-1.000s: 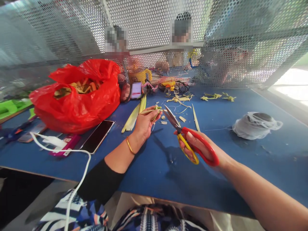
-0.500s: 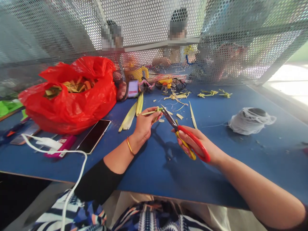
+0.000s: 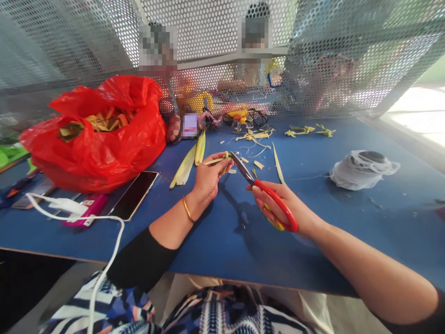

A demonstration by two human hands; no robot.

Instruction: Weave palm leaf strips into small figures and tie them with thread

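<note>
My left hand (image 3: 207, 178) is closed around a small folded piece of pale green leaf strip (image 3: 218, 161), held just above the blue table (image 3: 225, 232). My right hand (image 3: 283, 206) grips red-and-yellow scissors (image 3: 264, 192); their blades meet the leaf piece at my left fingertips. Loose leaf strips (image 3: 189, 160) lie on the table beyond my left hand, and small cut scraps (image 3: 257, 164) lie scattered near the blades.
A red plastic bag (image 3: 100, 134) full of leaf pieces sits at the left. A dark phone (image 3: 134, 195), a pink device (image 3: 86, 211) and a white cable (image 3: 104, 260) lie near the front left. A roll of white thread (image 3: 361, 168) rests at the right. Other people sit behind the perforated metal screen (image 3: 225, 41).
My right hand has moved the scissors left and the blades have come together on the leaf piece. The handles have squeezed closer. My left hand has barely moved.
</note>
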